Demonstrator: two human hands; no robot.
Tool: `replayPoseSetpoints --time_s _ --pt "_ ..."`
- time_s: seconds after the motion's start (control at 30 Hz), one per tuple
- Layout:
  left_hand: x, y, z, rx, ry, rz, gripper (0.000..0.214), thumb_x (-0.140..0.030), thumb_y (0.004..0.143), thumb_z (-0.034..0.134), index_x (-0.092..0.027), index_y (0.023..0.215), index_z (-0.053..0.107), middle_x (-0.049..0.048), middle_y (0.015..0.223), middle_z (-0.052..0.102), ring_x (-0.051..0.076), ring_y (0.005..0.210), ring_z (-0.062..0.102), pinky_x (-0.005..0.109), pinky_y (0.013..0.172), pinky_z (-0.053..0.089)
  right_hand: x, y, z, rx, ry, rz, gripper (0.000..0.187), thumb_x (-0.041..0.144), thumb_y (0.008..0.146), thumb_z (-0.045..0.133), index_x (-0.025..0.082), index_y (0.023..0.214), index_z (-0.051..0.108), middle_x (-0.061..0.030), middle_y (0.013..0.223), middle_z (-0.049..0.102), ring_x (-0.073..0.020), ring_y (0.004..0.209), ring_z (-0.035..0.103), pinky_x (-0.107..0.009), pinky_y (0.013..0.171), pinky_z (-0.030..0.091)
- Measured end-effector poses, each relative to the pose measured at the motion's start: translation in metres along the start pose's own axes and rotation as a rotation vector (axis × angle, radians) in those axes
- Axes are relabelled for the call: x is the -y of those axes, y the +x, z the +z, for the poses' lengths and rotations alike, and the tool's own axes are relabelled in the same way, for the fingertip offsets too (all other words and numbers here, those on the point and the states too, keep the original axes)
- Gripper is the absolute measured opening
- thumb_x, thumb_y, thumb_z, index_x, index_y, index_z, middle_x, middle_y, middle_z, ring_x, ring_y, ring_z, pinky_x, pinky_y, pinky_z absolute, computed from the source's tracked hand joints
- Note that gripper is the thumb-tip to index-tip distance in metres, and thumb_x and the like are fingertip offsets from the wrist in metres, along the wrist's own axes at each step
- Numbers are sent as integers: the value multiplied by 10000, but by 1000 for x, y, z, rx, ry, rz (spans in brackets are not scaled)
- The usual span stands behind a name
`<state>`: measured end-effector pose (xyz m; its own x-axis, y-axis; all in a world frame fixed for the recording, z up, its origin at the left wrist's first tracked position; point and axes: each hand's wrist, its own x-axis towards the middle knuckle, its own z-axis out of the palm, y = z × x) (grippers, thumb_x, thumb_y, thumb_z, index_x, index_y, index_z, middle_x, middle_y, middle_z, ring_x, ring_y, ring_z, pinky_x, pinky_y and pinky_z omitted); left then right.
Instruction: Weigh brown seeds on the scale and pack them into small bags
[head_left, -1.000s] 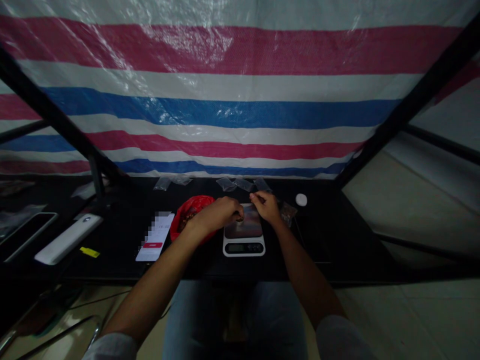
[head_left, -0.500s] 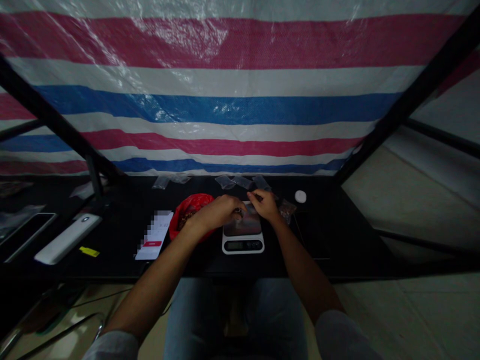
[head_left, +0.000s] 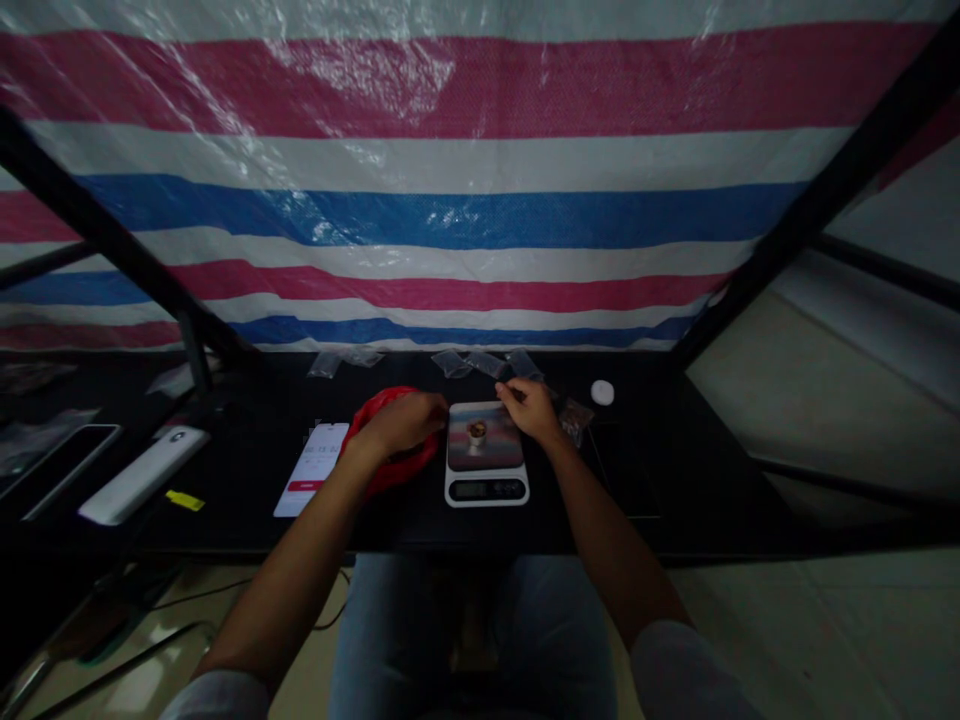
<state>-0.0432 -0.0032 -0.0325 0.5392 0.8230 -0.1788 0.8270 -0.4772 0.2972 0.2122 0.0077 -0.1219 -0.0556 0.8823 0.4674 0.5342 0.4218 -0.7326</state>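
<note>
A white digital scale [head_left: 487, 468] sits on the dark table [head_left: 660, 480] in front of me. A small brown round object [head_left: 477, 432] rests on its platform. My left hand [head_left: 405, 422] hovers over a red plastic bag [head_left: 390, 470] left of the scale, fingers curled down into it. My right hand [head_left: 534, 408] is at the scale's far right corner, fingers pinched together on something I cannot make out. A small clear bag with brown contents [head_left: 576, 418] lies just right of that hand.
A phone with a lit screen [head_left: 313, 468] lies left of the red bag. A white power bank [head_left: 142, 474] and a yellow tag [head_left: 183, 499] lie further left. Several empty clear bags [head_left: 480, 364] and a white round cap [head_left: 601, 393] lie near the striped tarp [head_left: 450, 180].
My left hand moved left from the scale platform to the red bag, leaving the small brown object on the scale. My right hand barely moved.
</note>
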Motion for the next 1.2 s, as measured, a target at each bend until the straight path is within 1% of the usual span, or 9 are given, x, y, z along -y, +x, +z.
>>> replayPoseSetpoints --time_s 0.13,0.33,0.53,0.63,0.73,0.87,1.0,1.1,1.2 --pt "8 -3 12 21 32 -17 276 -229 899 573 -235 1103 759 68 1099 782 217 1017 718 265 871 510 1 0 0 9 -6 4 439 464 953 528 202 606 589 -25 600 611 -152 577 525 -298 580 354" --pt "1 0 20 2 78 -15 258 -276 897 576 -237 1035 791 98 1111 750 258 979 713 312 812 521 3 -1 0 25 -6 0 431 449 951 528 202 603 586 -29 616 626 -154 589 545 -297 594 371" --pt "-2 -5 14 -107 72 -65 288 -300 962 509 -197 1054 762 105 1136 725 253 986 705 324 850 519 1 -1 0 22 -13 5 436 461 959 521 199 619 597 -34 623 639 -155 590 545 -291 578 373" --pt "-12 -10 8 -200 -51 27 275 -306 980 510 -199 1068 748 77 1141 724 216 1007 697 295 916 506 2 -1 1 32 -18 3 439 464 961 527 202 616 595 -30 610 630 -156 591 542 -290 575 369" --pt "-29 -12 6 -218 -155 155 265 -292 981 521 -205 1058 759 64 1135 729 204 1011 697 285 929 504 3 -1 0 39 -24 -1 444 471 964 526 204 617 600 -30 610 628 -159 597 546 -291 581 375" --pt "-40 -16 5 -225 -164 157 311 -300 996 497 -204 1159 744 70 1194 732 226 1045 703 310 940 513 4 -1 -1 31 -37 0 461 490 966 518 204 615 604 -30 612 624 -161 597 539 -294 583 377" --pt "-16 -30 -5 -239 -98 5 347 -254 1000 446 -212 1204 724 81 1251 732 231 1126 692 302 971 510 3 -1 -2 30 -40 -3 451 485 963 523 206 618 600 -24 602 615 -161 602 537 -294 584 369" --pt "18 -47 -10 -63 4 -208 349 -212 967 460 -215 1173 742 98 1218 752 260 1065 726 307 870 542 3 -1 -1 33 -32 -3 455 485 958 524 207 603 583 -21 598 604 -155 588 531 -296 583 364" --pt "46 -62 -6 89 -39 -288 360 -258 853 651 -196 1198 732 109 1171 771 263 1025 741 272 837 550 3 -1 0 34 -24 -8 457 475 957 524 206 591 570 -21 600 598 -153 585 529 -298 585 361"
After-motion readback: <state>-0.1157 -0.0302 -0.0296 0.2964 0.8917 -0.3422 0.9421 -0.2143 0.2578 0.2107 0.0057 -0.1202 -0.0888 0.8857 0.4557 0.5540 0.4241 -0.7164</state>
